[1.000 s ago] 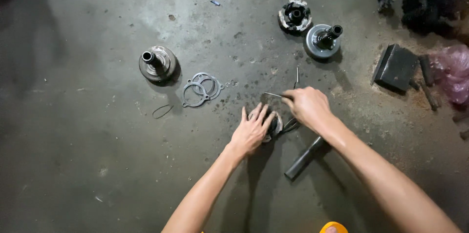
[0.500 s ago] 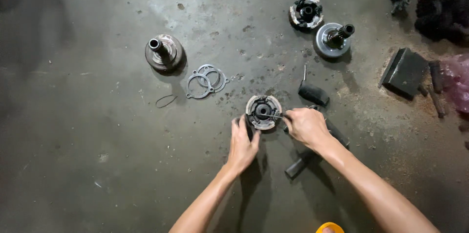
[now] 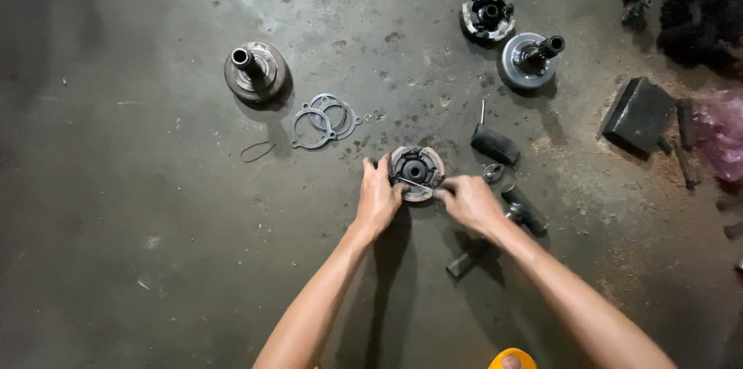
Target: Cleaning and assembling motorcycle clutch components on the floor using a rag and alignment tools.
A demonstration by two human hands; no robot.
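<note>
I am looking down at a stained concrete floor. My left hand is bracing the near-left rim of a round clutch assembly lying flat near the middle of the floor, fingers curled against its side. My right hand is pinching a thin metal tool whose tip is lying across the assembly's near edge; fingers are closed tight on it. Just beside the right hand, a black-handled tool is lying on the floor. A flat metal gasket and a pulley hub are sitting toward the far left, well apart. A second clutch assembly and a hub with a shaft are resting toward the far edge.
</note>
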